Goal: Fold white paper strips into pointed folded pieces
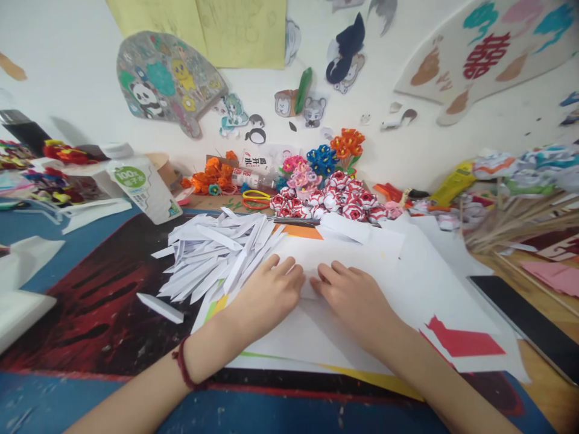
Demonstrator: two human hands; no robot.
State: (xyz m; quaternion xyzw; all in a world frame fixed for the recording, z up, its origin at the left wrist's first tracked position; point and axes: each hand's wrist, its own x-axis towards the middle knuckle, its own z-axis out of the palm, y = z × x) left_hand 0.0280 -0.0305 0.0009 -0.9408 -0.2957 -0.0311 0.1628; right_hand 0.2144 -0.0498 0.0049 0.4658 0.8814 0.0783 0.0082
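Observation:
My left hand (271, 290) is closed, its fingers curled down onto a piece of white paper (310, 292) that lies between the two hands. Opposite it, my right hand (350, 296) is closed too, thumb and fingertips pinched at the paper's other end. The paper hardly stands out from the white sheets (344, 340) under it, and my fingers hide much of it. Just beyond my left hand lies a heap of folded white paper strips (217, 247). One folded strip (160, 307) sits apart on the dark mat (104, 301).
A phone (525, 322) and a red paper scrap (465, 340) lie to the right. Along the wall stand a white bottle (145, 187), red-and-white flowers (344, 202), orange flowers (210, 176) and a plastic bottle (251, 179). Thin sticks (525, 223) lie at the right.

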